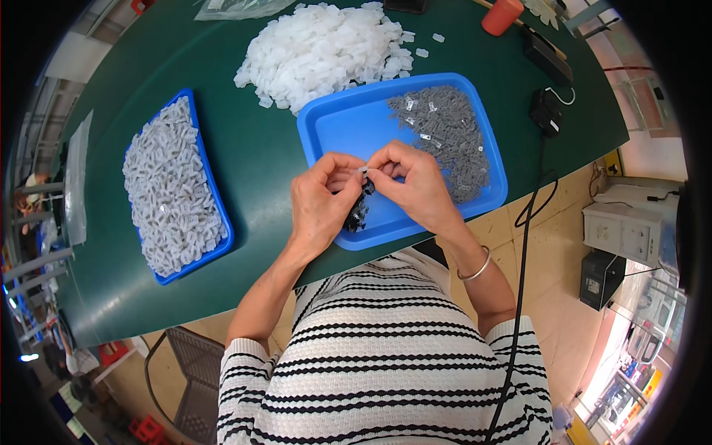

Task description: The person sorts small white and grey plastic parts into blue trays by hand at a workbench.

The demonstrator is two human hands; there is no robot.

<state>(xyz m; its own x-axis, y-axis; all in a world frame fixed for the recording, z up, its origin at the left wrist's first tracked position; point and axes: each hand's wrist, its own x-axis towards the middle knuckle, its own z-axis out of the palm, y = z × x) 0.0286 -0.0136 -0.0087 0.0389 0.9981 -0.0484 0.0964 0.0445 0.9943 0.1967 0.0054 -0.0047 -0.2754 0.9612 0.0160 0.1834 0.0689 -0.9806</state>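
Note:
Over the blue tray (332, 119), my left hand (319, 196) and my right hand (419, 182) meet fingertip to fingertip. Both are closed in a pinch on a small pale plastic piece (363, 170), mostly covered by the fingers. Below it, beside my left thumb, is a cluster of small black parts (357, 213); part of it is hidden by my left hand. Many small dark grey parts (452, 141) fill the right side of the tray, with a few shiny metal pieces among them.
A large heap of translucent white pieces (319, 52) lies behind the tray. To the left stands a blue tray of pale grey parts (174, 193). A red cylindrical mallet head (502, 16) and a black power adapter (546, 111) lie at the right; a black cable (525, 245) hangs over the table edge.

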